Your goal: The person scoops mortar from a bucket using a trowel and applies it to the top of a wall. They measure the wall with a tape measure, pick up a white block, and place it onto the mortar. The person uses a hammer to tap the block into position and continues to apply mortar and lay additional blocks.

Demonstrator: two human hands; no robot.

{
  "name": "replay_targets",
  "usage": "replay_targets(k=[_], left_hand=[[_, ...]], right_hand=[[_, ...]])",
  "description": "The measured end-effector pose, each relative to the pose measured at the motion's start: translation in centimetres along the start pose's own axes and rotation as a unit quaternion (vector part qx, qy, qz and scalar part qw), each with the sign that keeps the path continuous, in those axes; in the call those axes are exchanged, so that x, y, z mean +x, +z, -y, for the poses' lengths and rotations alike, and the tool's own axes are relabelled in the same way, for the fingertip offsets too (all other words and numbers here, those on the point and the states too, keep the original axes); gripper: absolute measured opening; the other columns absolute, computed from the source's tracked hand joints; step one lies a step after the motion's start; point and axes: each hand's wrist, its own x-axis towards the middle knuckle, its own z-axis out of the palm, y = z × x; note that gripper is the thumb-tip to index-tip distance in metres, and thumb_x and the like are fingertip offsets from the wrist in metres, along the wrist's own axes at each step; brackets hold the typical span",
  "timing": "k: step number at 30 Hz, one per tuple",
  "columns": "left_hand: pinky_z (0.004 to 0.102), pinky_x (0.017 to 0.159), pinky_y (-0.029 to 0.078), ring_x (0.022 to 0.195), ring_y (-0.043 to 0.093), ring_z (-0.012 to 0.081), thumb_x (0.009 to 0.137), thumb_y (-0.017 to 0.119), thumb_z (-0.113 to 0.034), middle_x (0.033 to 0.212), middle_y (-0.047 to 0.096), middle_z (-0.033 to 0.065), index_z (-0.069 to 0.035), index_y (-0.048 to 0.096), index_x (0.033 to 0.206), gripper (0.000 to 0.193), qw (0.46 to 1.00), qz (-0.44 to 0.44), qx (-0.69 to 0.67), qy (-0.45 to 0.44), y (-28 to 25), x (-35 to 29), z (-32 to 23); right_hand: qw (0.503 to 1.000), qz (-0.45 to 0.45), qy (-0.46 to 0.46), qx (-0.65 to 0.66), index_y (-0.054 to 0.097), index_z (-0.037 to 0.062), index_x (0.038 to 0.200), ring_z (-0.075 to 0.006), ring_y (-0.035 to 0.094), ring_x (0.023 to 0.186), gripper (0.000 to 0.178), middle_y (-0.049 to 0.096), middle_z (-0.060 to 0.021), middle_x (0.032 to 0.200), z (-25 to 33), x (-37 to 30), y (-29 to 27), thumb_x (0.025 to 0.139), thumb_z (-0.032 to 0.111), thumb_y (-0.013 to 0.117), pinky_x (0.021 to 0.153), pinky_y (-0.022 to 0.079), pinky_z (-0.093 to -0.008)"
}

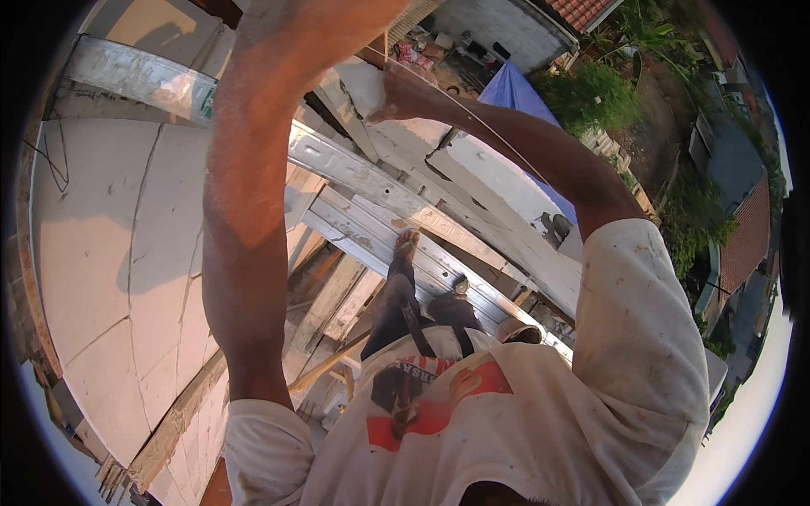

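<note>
My left arm (249, 194) is raised high and bends across the top of the view; its hand lies beyond the upper edge. My right arm reaches forward and inward. My right hand (407, 94) is against the end of a pale grey block (359, 84) on top of a block wall. Its thumb side points down along the block, while most of its fingers are hidden. A thin taut string (472, 115) passes over the right hand and forearm, slanting down to the right.
I stand on metal planks (363, 221), one foot (407, 242) bare, beside timber pieces (337, 295). A long metal channel (388, 192) crosses in front. Left is a cracked pale block wall (101, 253). A bucket (519, 331) stands near my legs. Below lie blue tarp (516, 88), plants and roofs.
</note>
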Motion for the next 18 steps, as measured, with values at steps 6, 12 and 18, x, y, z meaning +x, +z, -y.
replay_targets(k=[6, 12, 18], left_hand=[[0.0324, 0.071, 0.045, 0.076, 0.052, 0.0159, 0.085, 0.064, -0.012, 0.082, 0.054, 0.0047, -0.003, 0.057, 0.085, 0.011, 0.996, -0.075, -0.022, 0.033, 1.3, -1.0, -0.5], [0.0325, 0.094, 0.046, 0.107, 0.057, 0.0213, 0.089, 0.069, -0.018, 0.113, 0.059, 0.0123, -0.006, 0.057, 0.116, 0.031, 0.995, -0.052, -0.081, -0.023, 0.1, -0.5, -0.6], [0.0500, 0.114, 0.042, 0.135, 0.053, 0.0408, 0.084, 0.070, -0.013, 0.149, 0.045, 0.0352, 0.014, 0.037, 0.149, 0.078, 0.914, 0.052, -0.394, 0.081, 2.7, -8.8, -4.2]], right_hand=[[0.979, 0.137, -0.097, 0.114, 0.068, -0.0099, 0.089, -0.0319, 0.067, 0.071, 0.067, 0.064, -0.0199, 0.069, -1.6, -1.0, -3.3, 0.076, 0.054, 0.085, 0.069, 0.054, -0.0477], [0.994, 0.035, 0.003, -0.108, 0.069, -0.0050, 0.090, -0.0301, 0.070, 0.072, 0.033, 0.069, -0.0191, 0.078, -1.6, -6.0, -16.1, 0.088, 0.027, 0.076, 0.064, 0.055, -0.0441], [0.930, -0.347, 0.099, 0.068, 0.072, 0.0026, 0.108, -0.0211, 0.068, 0.074, 0.019, 0.073, -0.0103, 0.085, 10.4, -25.5, -28.2, 0.092, 0.012, 0.072, 0.067, 0.053, -0.0325]])
